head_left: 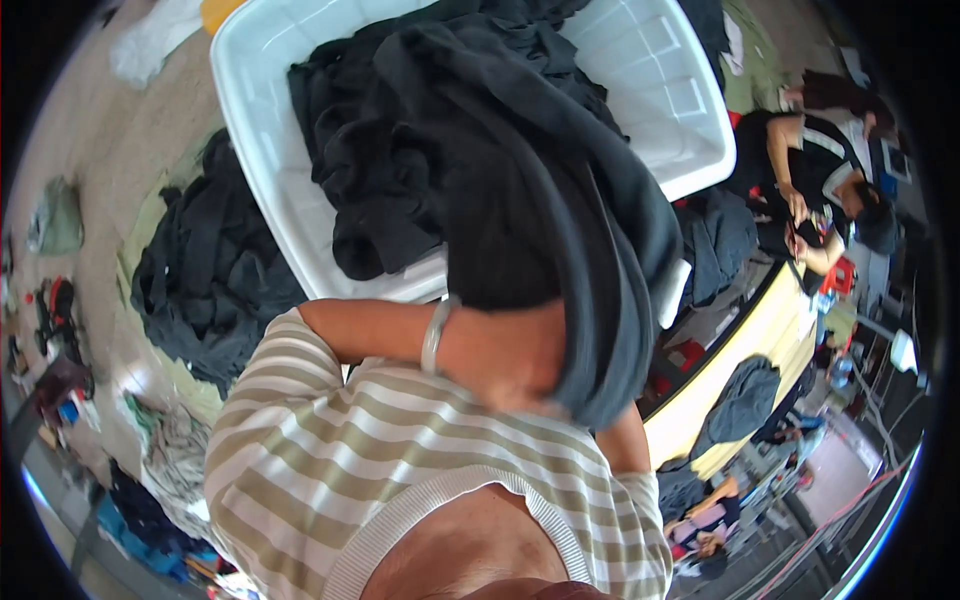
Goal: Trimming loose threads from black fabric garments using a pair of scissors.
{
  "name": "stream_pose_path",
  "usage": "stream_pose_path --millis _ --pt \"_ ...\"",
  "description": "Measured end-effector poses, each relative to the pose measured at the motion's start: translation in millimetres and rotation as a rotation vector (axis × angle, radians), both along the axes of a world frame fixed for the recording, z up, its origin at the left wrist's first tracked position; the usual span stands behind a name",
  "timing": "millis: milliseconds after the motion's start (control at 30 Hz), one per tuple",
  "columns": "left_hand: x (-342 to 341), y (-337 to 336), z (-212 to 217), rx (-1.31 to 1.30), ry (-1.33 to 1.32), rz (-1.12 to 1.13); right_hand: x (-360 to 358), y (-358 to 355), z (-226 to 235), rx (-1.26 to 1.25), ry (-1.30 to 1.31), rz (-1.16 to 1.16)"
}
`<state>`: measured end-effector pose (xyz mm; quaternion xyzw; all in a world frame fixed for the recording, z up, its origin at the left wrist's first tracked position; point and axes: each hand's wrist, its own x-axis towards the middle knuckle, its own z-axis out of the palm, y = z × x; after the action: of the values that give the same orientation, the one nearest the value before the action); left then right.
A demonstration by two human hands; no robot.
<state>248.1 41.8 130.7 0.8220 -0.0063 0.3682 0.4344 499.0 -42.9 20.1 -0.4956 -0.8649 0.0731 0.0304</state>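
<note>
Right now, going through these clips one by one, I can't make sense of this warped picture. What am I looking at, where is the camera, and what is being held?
The camera is worn on a person's head and looks down, so you see their own striped top below; the fisheye lens bends the edges. The left hand, with a bangle on its wrist, crosses the body and grips a dark garment that is blurred. The right hand is hidden under that cloth. Behind is a white plastic tub heaped with dark clothes, and another dark pile lies on the floor at left. At right another person sits beside a yellow table.
</note>
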Motion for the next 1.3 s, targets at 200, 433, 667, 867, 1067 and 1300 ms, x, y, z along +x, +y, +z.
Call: stream_pose_path --millis 200,433,667,867,1067,1300 --pt "4.9 -13.7 18.3 -0.187 0.016 -0.431 -18.3 -0.9 27.9 0.28 -0.001 -0.363" --pt "32.0 -43.4 35.1 -0.223 0.243 -0.349 74.0 -55.0 80.1 0.668 -0.228 -0.941" --pt "143.9 -102.5 33.7 -0.369 0.531 -0.493 167.2 -197.8 128.4 0.933 -0.337 -1.16" --pt "347.2 -150.0 76.9 -0.483 0.369 -0.5 290.9 -369.0 176.5 1.108 -0.299 -1.091" --pt "501.4 -232.3 88.9 -0.388 -0.235 -0.746 478.6 -496.5 261.8 0.815 -0.792 -1.43" --pt "381.6 -170.4 -60.9 -0.345 0.608 -0.576 410.0 -531.8 35.6 -0.332 -0.431 -1.932"
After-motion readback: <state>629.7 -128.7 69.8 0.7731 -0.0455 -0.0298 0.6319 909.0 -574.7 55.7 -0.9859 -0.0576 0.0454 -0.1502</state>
